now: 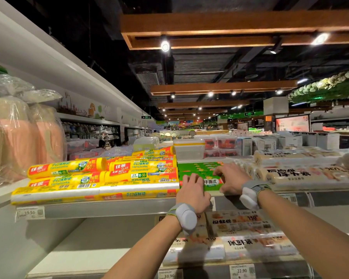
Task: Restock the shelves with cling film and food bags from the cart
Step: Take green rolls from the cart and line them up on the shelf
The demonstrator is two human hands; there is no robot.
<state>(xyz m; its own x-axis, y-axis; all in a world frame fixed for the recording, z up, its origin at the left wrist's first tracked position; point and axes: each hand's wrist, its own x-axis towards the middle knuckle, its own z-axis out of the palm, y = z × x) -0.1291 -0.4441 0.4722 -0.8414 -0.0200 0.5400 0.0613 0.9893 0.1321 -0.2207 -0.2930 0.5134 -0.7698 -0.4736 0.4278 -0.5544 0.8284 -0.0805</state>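
Observation:
Green boxes of food bags lie stacked on the top shelf in front of me. My left hand rests on the left end of the front green box, fingers bent over its top. My right hand holds the right end of the same box, fingers curled on its top edge. Both wrists carry grey bands. Yellow rolls of food bags fill the shelf left of the green boxes.
White-and-orange rolls lie right of the green boxes, more on the lower shelf. Wrapped pink and beige bundles stand at far left. Clear plastic containers sit behind. Price tags line the shelf edges.

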